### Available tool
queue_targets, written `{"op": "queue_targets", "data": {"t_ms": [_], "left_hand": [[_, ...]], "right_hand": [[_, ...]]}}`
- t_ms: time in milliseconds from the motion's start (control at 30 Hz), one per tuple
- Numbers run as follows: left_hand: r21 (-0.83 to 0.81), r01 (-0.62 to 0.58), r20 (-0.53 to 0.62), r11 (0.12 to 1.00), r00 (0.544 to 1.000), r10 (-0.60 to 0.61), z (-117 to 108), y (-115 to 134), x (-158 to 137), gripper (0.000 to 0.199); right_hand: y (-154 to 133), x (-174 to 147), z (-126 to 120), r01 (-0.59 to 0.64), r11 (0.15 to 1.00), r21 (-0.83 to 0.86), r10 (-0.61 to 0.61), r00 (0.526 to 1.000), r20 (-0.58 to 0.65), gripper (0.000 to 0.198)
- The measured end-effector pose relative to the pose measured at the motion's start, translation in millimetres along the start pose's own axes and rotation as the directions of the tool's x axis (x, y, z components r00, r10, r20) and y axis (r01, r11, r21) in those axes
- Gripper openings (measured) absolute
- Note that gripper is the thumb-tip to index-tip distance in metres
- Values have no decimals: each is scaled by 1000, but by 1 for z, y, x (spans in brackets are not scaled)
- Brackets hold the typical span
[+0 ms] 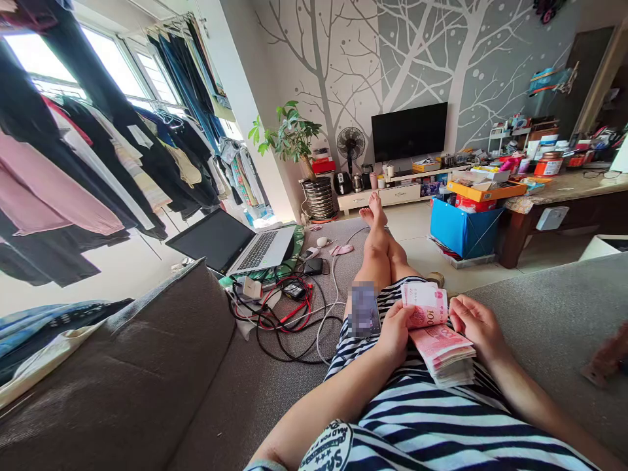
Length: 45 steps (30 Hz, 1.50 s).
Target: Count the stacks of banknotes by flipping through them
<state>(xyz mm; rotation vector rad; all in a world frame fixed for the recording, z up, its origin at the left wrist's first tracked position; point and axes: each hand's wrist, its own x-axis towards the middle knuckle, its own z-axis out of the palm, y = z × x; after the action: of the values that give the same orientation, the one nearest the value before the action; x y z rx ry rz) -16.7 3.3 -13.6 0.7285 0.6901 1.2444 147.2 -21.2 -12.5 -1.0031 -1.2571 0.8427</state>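
banknotes (441, 347): pink-red and white paper, in two portions over the person's lap. upper notes (428, 306) stand slightly fanned, faces toward the viewer, a printed 100 readable sideways, pale margin along the top left. lower stack (449, 360) is thick, many paper edges visible at its near end, layers a little uneven. cannot tell whether it rests on the striped garment (422, 418) or is carried by the hands.

left hand (396, 330): closed on the left edge of the upper notes, thumb lying on the front face. right hand (481, 324): fingers curled narrow, at the right edge of the notes; contact or grip there cannot be told.

surroundings: phone (364, 311), its screen blurred, lies on the left thigh just beside the left hand. bare legs (380, 252) stretch forward, crossed, on the grey sofa (294, 333). left of them, a tangle of black, red and white cables (294, 320) spreads near the phone; a white cable runs close along the leg. open laptop (235, 242), screen dark, sits behind the tangle.

farther off: potted plant (318, 196), fan (350, 144), black television (411, 131), blue box (464, 229) beside a cluttered table (569, 190). hanging clothes (88, 157) at far left.
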Motion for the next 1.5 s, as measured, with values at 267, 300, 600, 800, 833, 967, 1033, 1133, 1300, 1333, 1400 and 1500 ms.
{"op": "queue_targets", "data": {"t_ms": [267,300,600,800,833,967,1033,1133,1300,1333,1400,1500], "left_hand": [[10,22,44,1000,999,-22,4,5,-3,33],[13,20,46,1000,999,-20,4,5,-4,32],[36,-5,87,999,996,1,4,4,-4,32],[69,-5,123,998,992,-4,4,0,-4,27],[75,-4,127,997,992,-6,4,0,-4,27],[94,-14,127,995,992,2,2,-2,-3,25],[95,-19,132,995,991,6,2,-3,-3,26],[87,-11,140,996,990,-2,1,-4,-2,28],[75,-6,135,997,991,-5,3,-3,-3,27],[75,-6,134,997,991,-4,3,-2,-4,28],[82,-7,130,997,991,-4,4,-1,-5,29],[93,-7,120,996,993,-5,4,-2,-6,31]], "right_hand": [[7,7,-1,-70,996,-52,67,997,-46,50],[7,6,-1,-68,996,-58,67,997,-35,50],[-5,0,-2,-55,994,-96,52,998,-29,52],[-2,-1,-5,-79,996,-35,78,997,-21,51],[-1,-2,-5,-80,997,-21,79,997,-18,51],[-2,-2,-5,-78,996,42,79,997,-5,50],[-2,-3,-5,-88,994,58,88,996,-3,49],[-2,-3,-5,-102,993,54,103,995,-4,49],[-2,-3,-6,-86,996,29,86,996,1,50],[-2,-3,-6,-84,996,25,84,996,3,50],[0,-3,-7,-85,996,23,85,996,3,49],[3,-3,-8,-93,995,30,93,996,6,47]]}}
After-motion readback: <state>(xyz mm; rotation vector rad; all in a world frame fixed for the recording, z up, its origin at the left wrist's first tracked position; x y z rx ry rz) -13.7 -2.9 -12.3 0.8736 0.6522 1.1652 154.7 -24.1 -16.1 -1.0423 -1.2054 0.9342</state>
